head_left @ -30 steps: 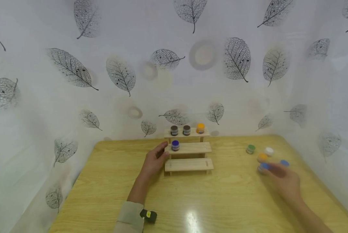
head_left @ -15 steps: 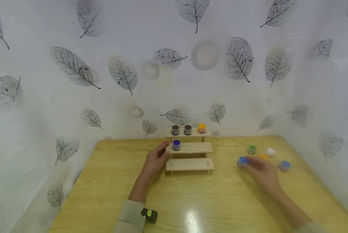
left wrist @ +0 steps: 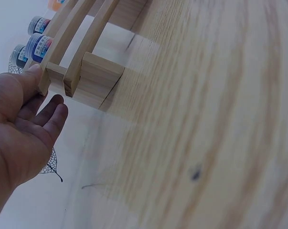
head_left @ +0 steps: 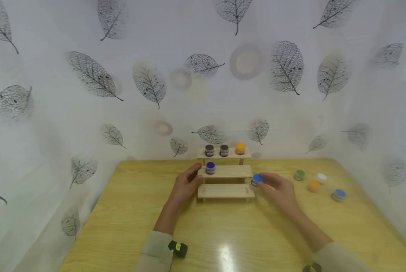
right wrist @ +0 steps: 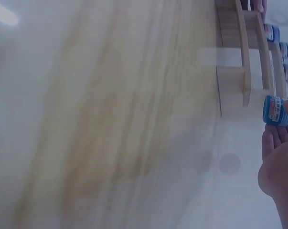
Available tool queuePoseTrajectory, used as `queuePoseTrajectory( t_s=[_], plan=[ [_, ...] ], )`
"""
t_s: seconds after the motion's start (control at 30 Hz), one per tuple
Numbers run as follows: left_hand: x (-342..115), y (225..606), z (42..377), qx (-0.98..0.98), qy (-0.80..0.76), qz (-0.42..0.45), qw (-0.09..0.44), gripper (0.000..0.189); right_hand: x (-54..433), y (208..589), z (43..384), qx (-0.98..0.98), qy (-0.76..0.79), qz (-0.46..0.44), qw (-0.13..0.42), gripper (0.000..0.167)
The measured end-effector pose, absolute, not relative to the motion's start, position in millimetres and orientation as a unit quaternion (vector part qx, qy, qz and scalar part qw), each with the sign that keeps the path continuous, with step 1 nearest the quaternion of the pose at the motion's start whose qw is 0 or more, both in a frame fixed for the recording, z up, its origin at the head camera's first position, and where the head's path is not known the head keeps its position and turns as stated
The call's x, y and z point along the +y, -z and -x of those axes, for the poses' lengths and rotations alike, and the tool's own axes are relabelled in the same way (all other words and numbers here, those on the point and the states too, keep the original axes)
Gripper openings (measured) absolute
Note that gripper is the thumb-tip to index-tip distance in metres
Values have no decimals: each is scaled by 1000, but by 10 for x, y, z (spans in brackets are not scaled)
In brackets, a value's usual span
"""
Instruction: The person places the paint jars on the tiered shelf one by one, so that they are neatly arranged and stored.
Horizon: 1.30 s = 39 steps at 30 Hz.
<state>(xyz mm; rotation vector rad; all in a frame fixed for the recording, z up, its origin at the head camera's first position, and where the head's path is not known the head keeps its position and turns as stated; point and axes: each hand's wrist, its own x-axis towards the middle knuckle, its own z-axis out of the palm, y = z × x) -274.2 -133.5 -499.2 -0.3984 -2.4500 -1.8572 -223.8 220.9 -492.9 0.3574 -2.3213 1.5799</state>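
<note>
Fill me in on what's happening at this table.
A person is working with small jars and a three-tier wooden stand. The right hand pinches a blue jar beside the middle tier's right end, while the left hand is at the stand's left end. Two dark jars and an orange jar stand on the top tier, a purple jar on the middle one. Four more jars sit on the table to the right.
</note>
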Motion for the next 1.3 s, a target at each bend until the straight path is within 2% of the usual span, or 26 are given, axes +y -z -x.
queuePoseTrajectory(
  t_s=[0.17, 0.47, 0.83, 1.3],
  plan=[
    [-1328, 5015, 2760, -789, 600, 130, 18, 47, 2056, 4869, 2274, -819, -540, -117, 153, 33],
    [-1344, 5024, 2785, -788, 601, 133, 14, 47, 1901, 4832, 2354, -770, -594, -133, 190, 32],
    [-1354, 5011, 2767, -790, 599, 130, 14, 46, 1504, 4792, 2542, -757, -628, -111, 141, 36],
    [-1361, 5019, 2773, -788, 600, 139, 24, 47, 1104, 4744, 2675, -777, -604, -124, 130, 37]
  ],
)
